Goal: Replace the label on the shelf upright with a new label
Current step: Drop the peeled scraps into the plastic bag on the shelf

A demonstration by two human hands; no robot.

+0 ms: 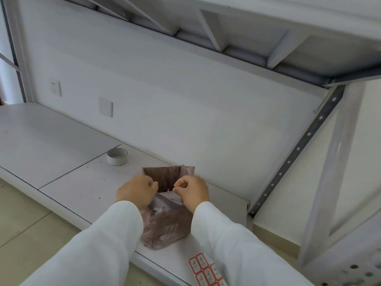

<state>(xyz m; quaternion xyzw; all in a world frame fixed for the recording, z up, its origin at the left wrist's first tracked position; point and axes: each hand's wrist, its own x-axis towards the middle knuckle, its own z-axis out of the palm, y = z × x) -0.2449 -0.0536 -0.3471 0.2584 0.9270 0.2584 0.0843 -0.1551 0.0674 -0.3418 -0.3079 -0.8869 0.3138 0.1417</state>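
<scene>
A brownish translucent plastic bag (165,226) stands on the white shelf board (82,182), its mouth held apart. My left hand (136,190) grips the left edge of the bag's mouth. My right hand (192,191) pinches the right edge, with a small white scrap of label near its fingertips. Paper scraps lie inside the bag. A sheet of red-bordered labels (206,269) with handwritten numbers lies on the board near my right sleeve. The grey perforated shelf upright (296,150) rises at the right.
A roll of white tape (117,156) sits on the board behind and left of the bag. The wall behind carries a socket (54,86) and a blank plate (105,106). An upper shelf (268,38) hangs overhead. Small dark crumbs dot the board.
</scene>
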